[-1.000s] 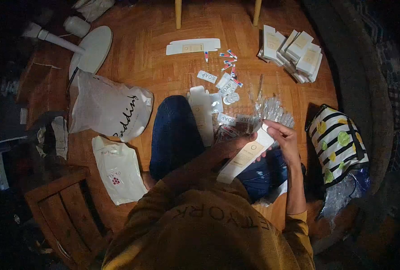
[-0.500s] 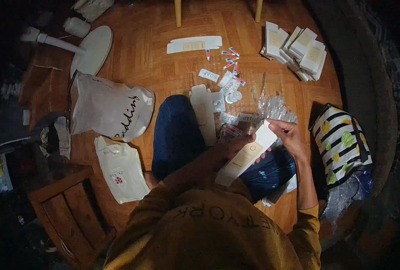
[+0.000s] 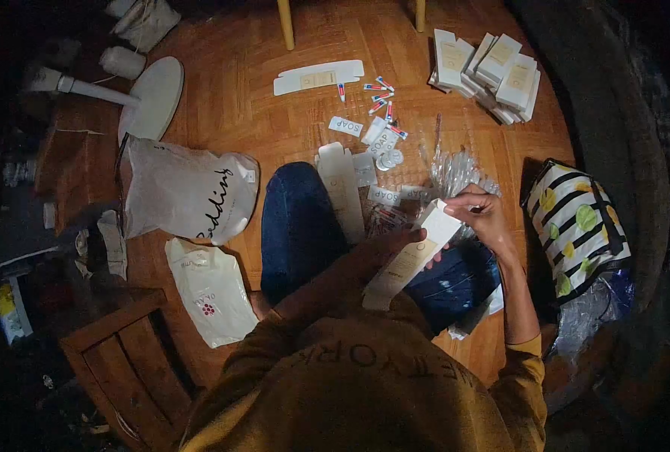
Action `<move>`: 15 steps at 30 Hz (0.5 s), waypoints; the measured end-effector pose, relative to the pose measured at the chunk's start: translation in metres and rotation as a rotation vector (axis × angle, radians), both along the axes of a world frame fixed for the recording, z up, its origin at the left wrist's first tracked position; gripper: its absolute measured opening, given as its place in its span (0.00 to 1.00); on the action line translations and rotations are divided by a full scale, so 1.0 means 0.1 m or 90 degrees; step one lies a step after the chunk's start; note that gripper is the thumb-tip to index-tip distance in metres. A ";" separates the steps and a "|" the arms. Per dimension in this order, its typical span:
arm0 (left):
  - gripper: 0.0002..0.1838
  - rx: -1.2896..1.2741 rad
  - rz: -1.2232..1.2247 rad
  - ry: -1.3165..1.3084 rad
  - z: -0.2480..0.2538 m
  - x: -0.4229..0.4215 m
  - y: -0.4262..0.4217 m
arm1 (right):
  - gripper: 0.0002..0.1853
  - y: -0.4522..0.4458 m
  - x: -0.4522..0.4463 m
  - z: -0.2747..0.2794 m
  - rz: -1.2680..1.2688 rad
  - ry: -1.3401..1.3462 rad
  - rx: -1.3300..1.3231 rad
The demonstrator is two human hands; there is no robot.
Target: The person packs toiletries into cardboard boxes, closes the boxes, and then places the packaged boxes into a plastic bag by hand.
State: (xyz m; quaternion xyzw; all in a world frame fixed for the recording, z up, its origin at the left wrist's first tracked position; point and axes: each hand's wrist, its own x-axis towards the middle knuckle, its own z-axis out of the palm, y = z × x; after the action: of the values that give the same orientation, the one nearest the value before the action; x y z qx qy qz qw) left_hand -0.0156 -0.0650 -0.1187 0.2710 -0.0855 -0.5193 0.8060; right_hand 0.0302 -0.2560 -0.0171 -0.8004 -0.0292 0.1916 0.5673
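Observation:
A white carton (image 3: 406, 264) with a beige label is held slantwise over my lap. My left hand (image 3: 404, 242) wraps round its middle, thumb on the front face and fingertips showing at the far side. At the carton's upper end, my right hand (image 3: 482, 215) pinches the edge by the end flap. Just beyond the hands lie white soap packets (image 3: 384, 194) and a pile of clear plastic-wrapped items (image 3: 455, 173). A flattened carton (image 3: 340, 188) rests beside my left knee.
Small toothpaste tubes (image 3: 378, 98) and another flat carton (image 3: 318, 77) lie farther out. Cartons are stacked (image 3: 493, 71) at the upper right. A striped bag (image 3: 579, 226) stands right; a bedding bag (image 3: 192, 192), a white plastic bag (image 3: 210, 294) and a wooden stool (image 3: 128, 361) are left.
The view has shifted slightly. My right fingers have moved a little at the carton's upper end, where the end now looks more squared. Both hands keep their hold.

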 end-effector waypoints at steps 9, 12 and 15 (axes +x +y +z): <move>0.37 -0.004 0.042 0.003 0.16 -0.03 0.03 | 0.10 -0.03 -0.07 0.14 0.062 -0.001 -0.017; 0.37 0.034 0.036 0.013 0.30 -0.03 0.07 | 0.10 -0.04 -0.10 0.13 0.088 -0.109 -0.072; 0.37 0.034 0.066 0.024 0.23 -0.06 0.01 | 0.09 -0.04 -0.14 0.15 0.105 -0.162 -0.095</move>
State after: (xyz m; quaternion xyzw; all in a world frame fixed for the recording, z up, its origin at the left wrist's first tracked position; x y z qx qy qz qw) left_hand -0.0215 -0.0641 -0.0953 0.2869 -0.0422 -0.4838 0.8258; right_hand 0.0164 -0.2604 -0.0021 -0.8530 -0.1518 0.1364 0.4803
